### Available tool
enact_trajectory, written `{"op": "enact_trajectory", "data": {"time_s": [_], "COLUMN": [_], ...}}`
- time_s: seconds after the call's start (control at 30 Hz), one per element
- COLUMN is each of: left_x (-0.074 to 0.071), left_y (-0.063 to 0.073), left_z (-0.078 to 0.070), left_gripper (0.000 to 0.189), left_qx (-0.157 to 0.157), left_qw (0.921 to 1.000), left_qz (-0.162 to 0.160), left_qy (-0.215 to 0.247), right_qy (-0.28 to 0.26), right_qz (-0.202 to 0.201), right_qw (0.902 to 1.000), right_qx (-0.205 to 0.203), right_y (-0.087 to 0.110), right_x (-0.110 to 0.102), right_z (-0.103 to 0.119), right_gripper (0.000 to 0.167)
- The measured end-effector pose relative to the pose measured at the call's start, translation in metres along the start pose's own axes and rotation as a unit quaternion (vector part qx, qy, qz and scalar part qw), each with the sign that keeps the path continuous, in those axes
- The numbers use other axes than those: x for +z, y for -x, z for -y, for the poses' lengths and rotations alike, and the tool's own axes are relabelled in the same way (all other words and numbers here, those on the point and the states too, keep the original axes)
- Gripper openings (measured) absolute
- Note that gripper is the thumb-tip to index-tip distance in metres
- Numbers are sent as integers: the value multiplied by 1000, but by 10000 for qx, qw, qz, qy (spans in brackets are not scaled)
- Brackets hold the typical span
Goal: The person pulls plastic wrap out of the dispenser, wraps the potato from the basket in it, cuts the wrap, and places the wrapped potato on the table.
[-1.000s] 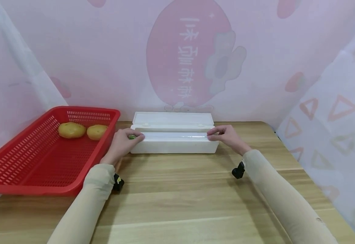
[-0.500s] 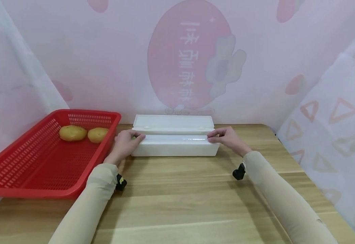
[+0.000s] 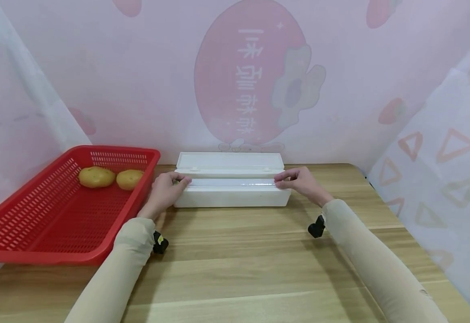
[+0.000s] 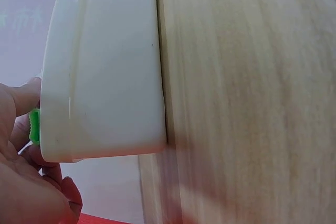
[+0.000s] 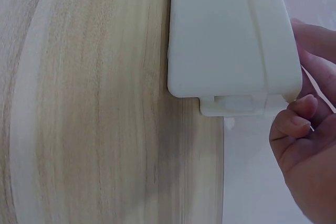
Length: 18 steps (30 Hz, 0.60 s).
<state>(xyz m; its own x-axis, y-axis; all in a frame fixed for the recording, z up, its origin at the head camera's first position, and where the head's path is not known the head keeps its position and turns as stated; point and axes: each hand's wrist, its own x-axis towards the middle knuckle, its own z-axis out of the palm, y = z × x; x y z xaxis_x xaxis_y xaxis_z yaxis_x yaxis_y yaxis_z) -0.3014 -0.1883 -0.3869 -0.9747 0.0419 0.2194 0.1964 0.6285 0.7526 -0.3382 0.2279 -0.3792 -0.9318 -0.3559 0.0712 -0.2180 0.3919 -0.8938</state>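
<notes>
A long white box [image 3: 232, 198] sits at the middle of the head view, on the far part of a wooden table [image 3: 235, 269]. Its lid [image 3: 230, 159] leans back, raised, behind it. Along the top opening runs a glossy film [image 3: 255, 183], bright with reflections towards its right end; whether it is a sheet or a roll I cannot tell.

The left hand [image 3: 165, 188] and the right hand [image 3: 304, 184] are well apart, one at each end of the opening. Each has thumb and forefinger drawn together, pinching at the film's end; the exact contact is hidden. In the left wrist view, a green piece [image 4: 35, 126] shows at mid-left, between the left hand's fingers and the box's upper edge.

A red basket [image 3: 79, 258] fills the left of the head view, just beside the left hand. Two potatoes [image 3: 97, 177] lie near its far end, side by side. Beige sleeves [image 3: 384, 264] enter from the lower edge, with a black device [image 3: 316, 227] at each cuff. A pale pink curtain [image 3: 138, 89] with strawberry prints spans the upper frame.
</notes>
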Motion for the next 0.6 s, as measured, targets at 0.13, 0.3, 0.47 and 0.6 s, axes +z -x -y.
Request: {"op": "enact_trajectory", "data": {"time_s": [0.13,0.3,0.47,0.6], "left_x": [0,0,0,0], "left_y": [0,0,1,1], "left_z": [-1,-1,-2,-1], "left_gripper": [34,33,32,32], "left_qx": [21,27,4,46], "left_qw": [9999,9999,9998,9998], "left_qz": [-17,-38,-62,-86], "left_qy": [108,140,180,195], "right_qy": [32,65,93,69], "right_qz": [10,-95,-356,-489], "right_qw": [10000,9999,9993,9986], "right_qx": [22,-9,-84,-167], "right_y": [0,0,-1,-1], "right_x": [1,3,7,9], "right_z": [3,2,-1,-3], "right_gripper": [30,30,26,23]}}
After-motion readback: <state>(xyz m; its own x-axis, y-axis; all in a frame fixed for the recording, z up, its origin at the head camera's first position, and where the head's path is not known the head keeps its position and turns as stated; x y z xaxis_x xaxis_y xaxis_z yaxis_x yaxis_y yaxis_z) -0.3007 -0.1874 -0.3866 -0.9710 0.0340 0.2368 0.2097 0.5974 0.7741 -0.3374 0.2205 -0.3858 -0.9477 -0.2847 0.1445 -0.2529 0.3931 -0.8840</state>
